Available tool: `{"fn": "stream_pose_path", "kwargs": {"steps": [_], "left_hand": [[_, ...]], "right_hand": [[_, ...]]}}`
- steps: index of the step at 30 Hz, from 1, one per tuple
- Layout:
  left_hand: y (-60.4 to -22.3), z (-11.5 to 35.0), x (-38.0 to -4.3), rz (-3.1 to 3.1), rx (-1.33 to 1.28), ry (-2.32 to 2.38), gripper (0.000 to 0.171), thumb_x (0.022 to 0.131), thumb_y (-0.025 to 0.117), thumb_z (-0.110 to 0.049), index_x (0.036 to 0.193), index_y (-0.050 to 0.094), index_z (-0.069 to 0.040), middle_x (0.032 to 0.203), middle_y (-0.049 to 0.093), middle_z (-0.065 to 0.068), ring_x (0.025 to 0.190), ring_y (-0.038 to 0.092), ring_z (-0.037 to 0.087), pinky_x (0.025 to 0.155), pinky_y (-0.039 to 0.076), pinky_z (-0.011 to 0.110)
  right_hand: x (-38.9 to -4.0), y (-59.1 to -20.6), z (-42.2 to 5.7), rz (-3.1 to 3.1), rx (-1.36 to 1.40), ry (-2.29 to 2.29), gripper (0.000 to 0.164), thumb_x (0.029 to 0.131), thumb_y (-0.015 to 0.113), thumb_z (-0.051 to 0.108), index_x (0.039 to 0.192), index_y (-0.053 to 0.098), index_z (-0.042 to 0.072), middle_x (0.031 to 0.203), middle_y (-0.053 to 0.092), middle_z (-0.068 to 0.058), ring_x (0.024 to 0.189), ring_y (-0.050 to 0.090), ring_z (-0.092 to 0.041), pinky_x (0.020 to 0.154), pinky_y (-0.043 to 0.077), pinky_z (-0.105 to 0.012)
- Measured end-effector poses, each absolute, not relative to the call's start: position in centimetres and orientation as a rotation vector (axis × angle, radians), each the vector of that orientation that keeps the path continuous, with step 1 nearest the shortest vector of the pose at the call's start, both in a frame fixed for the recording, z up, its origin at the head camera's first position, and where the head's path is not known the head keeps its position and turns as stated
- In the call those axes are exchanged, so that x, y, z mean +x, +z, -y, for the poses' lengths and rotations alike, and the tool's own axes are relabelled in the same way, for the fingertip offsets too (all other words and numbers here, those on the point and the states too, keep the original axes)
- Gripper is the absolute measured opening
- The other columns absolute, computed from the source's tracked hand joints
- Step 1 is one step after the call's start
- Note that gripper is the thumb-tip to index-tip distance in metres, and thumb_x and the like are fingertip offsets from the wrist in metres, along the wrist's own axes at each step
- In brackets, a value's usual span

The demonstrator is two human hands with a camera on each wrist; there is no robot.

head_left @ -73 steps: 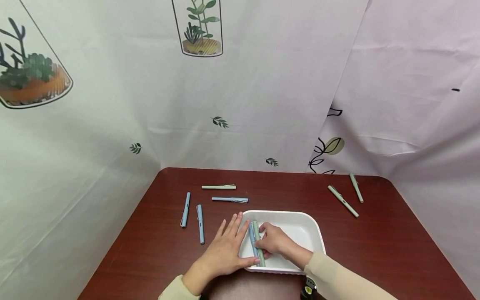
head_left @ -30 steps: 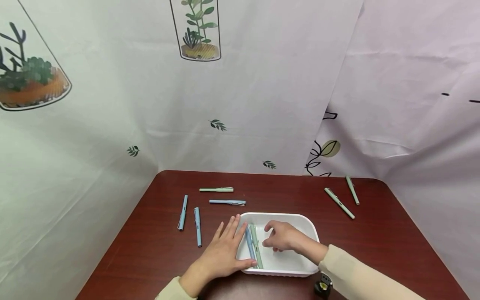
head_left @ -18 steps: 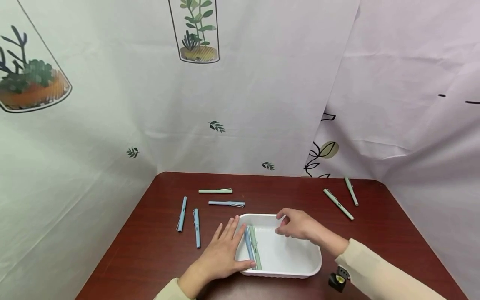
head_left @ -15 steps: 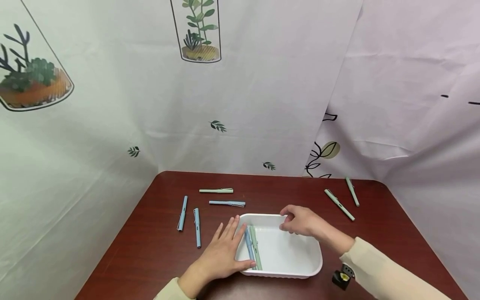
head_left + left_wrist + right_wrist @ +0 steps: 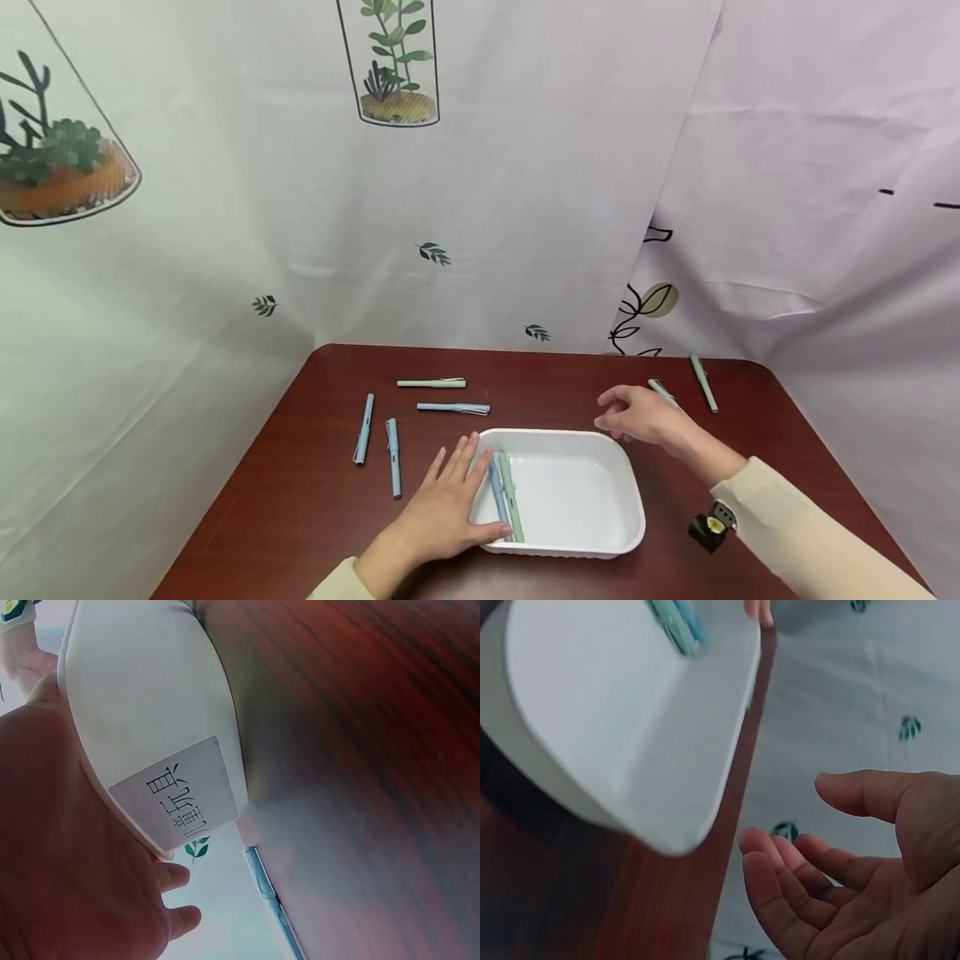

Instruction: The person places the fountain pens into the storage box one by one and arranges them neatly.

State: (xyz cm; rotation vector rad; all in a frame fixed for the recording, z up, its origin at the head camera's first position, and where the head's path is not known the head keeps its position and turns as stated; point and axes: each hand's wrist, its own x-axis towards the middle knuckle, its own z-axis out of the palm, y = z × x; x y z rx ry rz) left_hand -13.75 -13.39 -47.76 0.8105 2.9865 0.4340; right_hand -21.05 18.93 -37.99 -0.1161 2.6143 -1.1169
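In the head view a white tray (image 5: 577, 550) sits at the table's front. A blue pen (image 5: 498, 487) and a green pen (image 5: 511, 500) lie side by side along its left inside. My left hand (image 5: 442, 508) rests on the tray's left rim with fingers spread. The left wrist view shows that palm against the tray's labelled outer wall (image 5: 150, 682). My right hand (image 5: 641, 414) is above the table past the tray's back right corner, fingers loosely bent and holding nothing. It partly covers a green pen (image 5: 663, 390). The right wrist view shows its thumb (image 5: 855, 793) apart from the fingers.
Left of the tray lie two blue pens, one upright blue pen (image 5: 363, 429) and another blue pen (image 5: 394, 458). Behind them are a green pen (image 5: 431, 383) and a blue pen (image 5: 453, 408). Another green pen (image 5: 703, 383) lies at the back right. A patterned cloth (image 5: 487, 183) hangs behind the table.
My right hand has let go of the green pen in the tray, then moved up and right, out over the table towards the pens there. My left hand has stayed on the rim.
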Motion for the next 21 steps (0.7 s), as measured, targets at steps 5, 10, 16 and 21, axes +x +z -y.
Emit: {"fn": "stream_pose_path", "kwargs": {"steps": [5, 10, 16, 21], "left_hand": [[-47.8, 13.3, -13.8, -2.99, 0.815, 0.422, 0.103, 0.086, 0.055, -0.077, 0.159, 0.032, -0.008, 0.168, 0.019, 0.017, 0.155, 0.018, 0.03, 0.122, 0.019, 0.057], [-47.7, 13.3, -13.8, -3.001, 0.831, 0.426, 0.103, 0.086, 0.055, -0.077, 0.158, 0.033, -0.007, 0.167, 0.02, 0.018, 0.155, 0.019, 0.031, 0.121, 0.02, 0.059], [-47.7, 13.1, -13.8, -2.984, 0.812, 0.43, 0.102, 0.087, 0.056, -0.076, 0.159, 0.031, -0.008, 0.168, 0.019, 0.018, 0.155, 0.018, 0.032, 0.121, 0.019, 0.058], [-47.7, 13.1, -13.8, -2.989, 0.797, 0.405, 0.103, 0.087, 0.056, -0.077, 0.16, 0.031, -0.009, 0.167, 0.019, 0.018, 0.155, 0.018, 0.031, 0.122, 0.018, 0.058]], "right_hand": [[-22.0, -37.8, -20.7, -2.605, -0.076, -1.138, 0.046, 0.091, 0.072, 0.016, 0.128, 0.057, -0.006, 0.097, 0.068, -0.013, 0.084, 0.067, -0.025, 0.078, 0.059, -0.042], [-22.9, -38.2, -22.2, -2.607, -0.043, -1.143, 0.049, 0.091, 0.071, 0.017, 0.13, 0.055, -0.008, 0.1, 0.068, -0.014, 0.089, 0.067, -0.026, 0.08, 0.059, -0.044], [-23.8, -38.9, -23.8, -2.605, -0.018, -1.151, 0.052, 0.091, 0.071, 0.017, 0.132, 0.053, -0.01, 0.107, 0.066, -0.018, 0.096, 0.064, -0.03, 0.084, 0.058, -0.045], [-24.5, -39.4, -25.1, -2.609, 0.001, -1.164, 0.054, 0.092, 0.071, 0.019, 0.134, 0.052, -0.01, 0.114, 0.062, -0.022, 0.1, 0.064, -0.032, 0.085, 0.058, -0.045]]}}
